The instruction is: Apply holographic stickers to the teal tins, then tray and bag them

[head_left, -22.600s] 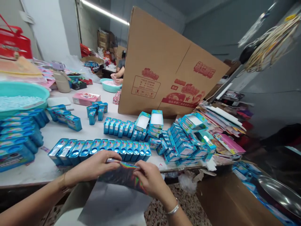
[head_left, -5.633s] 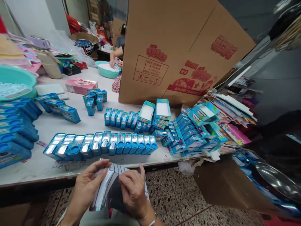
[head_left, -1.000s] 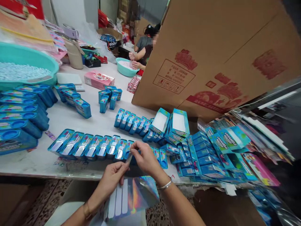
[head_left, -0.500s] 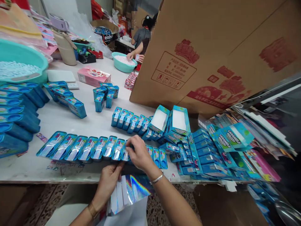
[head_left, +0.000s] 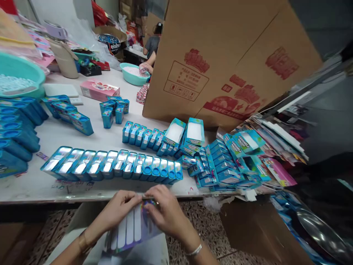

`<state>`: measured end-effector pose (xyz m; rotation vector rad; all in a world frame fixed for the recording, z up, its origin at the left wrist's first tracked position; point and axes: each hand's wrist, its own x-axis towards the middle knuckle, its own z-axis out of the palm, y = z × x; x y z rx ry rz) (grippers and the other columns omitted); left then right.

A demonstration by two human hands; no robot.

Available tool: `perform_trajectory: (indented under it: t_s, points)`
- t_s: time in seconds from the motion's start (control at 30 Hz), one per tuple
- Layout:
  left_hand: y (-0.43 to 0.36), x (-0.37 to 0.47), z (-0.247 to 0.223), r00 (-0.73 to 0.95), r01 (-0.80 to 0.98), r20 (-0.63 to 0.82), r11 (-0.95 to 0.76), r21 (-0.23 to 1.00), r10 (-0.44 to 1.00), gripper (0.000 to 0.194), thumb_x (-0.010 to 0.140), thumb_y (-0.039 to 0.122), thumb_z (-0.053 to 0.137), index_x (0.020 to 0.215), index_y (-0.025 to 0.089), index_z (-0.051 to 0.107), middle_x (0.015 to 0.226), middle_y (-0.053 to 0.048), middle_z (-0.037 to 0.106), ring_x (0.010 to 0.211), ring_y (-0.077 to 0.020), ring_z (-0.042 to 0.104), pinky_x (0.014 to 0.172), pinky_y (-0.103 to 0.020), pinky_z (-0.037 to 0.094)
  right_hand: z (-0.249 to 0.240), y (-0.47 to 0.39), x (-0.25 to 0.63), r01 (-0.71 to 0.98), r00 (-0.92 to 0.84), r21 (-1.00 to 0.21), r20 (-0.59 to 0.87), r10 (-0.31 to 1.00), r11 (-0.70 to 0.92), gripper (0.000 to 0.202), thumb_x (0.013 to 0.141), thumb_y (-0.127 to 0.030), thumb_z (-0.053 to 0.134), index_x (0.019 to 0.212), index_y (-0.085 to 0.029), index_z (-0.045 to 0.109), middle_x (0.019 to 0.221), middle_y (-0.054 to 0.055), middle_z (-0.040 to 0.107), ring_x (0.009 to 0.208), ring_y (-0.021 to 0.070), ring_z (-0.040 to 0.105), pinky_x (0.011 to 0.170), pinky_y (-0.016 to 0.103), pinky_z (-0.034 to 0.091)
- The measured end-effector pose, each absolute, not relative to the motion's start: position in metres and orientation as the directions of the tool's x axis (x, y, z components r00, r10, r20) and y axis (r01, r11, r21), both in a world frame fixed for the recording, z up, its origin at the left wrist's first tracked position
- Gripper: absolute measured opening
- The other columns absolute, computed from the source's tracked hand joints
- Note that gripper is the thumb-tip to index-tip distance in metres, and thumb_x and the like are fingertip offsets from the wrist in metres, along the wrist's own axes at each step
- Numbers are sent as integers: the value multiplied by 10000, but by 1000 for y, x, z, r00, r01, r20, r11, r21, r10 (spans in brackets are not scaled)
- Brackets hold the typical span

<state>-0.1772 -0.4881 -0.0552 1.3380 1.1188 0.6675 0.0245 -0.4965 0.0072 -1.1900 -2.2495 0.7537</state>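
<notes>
A shiny holographic sticker sheet (head_left: 129, 230) with bare white strips hangs over my lap, below the table's front edge. My left hand (head_left: 122, 206) pinches its top edge between thumb and fingers. At the sheet's upper right, my right hand (head_left: 165, 211) has its fingers closed on the same edge; whether a single sticker is between them is hidden. Just beyond both hands runs a row of blue plastic candy containers (head_left: 132, 165), standing side by side. Those on the left carry silvery strips across their tops; several on the right show bare round recesses.
More blue containers stack at left (head_left: 16, 136) beside a turquoise basin (head_left: 24, 71) of pellets. Open blue display boxes (head_left: 194, 132) and a large cardboard carton (head_left: 220, 62) stand right and behind. Another person's hand (head_left: 147, 68) is over a far basin (head_left: 132, 75).
My right hand has left a container in the row and come down to the sheet's edge. That container now shows a silvery strip. The view has shifted somewhat.
</notes>
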Motion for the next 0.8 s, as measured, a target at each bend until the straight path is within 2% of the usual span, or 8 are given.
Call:
perform_trajectory:
  t_s: [0.07,0.13,0.33,0.47,0.57,0.63,0.73,0.8]
  points:
    - [-489,-174,-50,434,204,-252,178,963,865,263,782,309,536,621,141,657,618,1,594,652,-160,495,616,-245,347,-3,-514,30,629,-490,-622,150,859,467,149,920,-228,650,1069,-224,639,1013,48,661,962,213,580,815,337,470]
    - [-488,-169,-46,462,188,-259,192,963,848,213,716,269,528,631,135,670,623,1,599,654,-156,482,626,-243,348,-14,-524,32,659,-462,-561,225,858,502,130,948,-221,601,1067,-226,652,978,49,668,920,211,581,783,341,458]
    - [-486,-163,-39,502,162,-295,247,955,813,248,720,331,569,613,128,663,571,25,509,594,-122,365,570,-239,287,-25,-531,36,663,-492,-310,505,709,681,291,947,-149,538,1221,-202,621,966,77,711,873,219,608,768,366,448]
    - [-487,-162,-39,522,124,-319,299,946,791,285,750,371,600,668,117,699,577,18,533,576,-119,363,553,-239,271,-26,-530,40,628,-536,-232,563,629,743,346,923,-132,507,1247,-205,606,1057,106,717,940,243,632,858,428,459]
    - [-485,-161,-42,514,100,-302,293,951,803,284,769,367,604,648,129,698,578,7,568,570,-128,404,557,-240,292,-27,-530,36,634,-502,-337,506,702,696,287,914,-130,520,1152,-253,622,1076,86,714,960,238,630,868,429,467]
    - [-483,-162,-47,477,113,-262,237,965,839,272,795,365,599,695,141,717,659,-22,638,627,-159,496,596,-245,354,-24,-529,33,612,-447,-449,482,753,651,221,917,-115,512,1050,-256,617,1065,75,708,971,230,623,869,419,469]
    - [-478,-166,-59,324,179,-165,111,978,932,255,797,317,621,952,158,746,912,-73,705,846,-228,610,751,-281,447,-8,-520,32,546,-331,-636,435,838,545,154,953,-132,460,954,-229,580,990,76,676,945,212,605,828,375,475]
    - [-476,-169,-66,259,215,-112,56,975,959,324,775,267,636,1071,172,726,969,-74,687,914,-238,614,821,-299,458,9,-505,34,514,-266,-746,331,905,424,144,985,-186,446,907,-218,563,914,57,638,888,192,588,784,333,467]
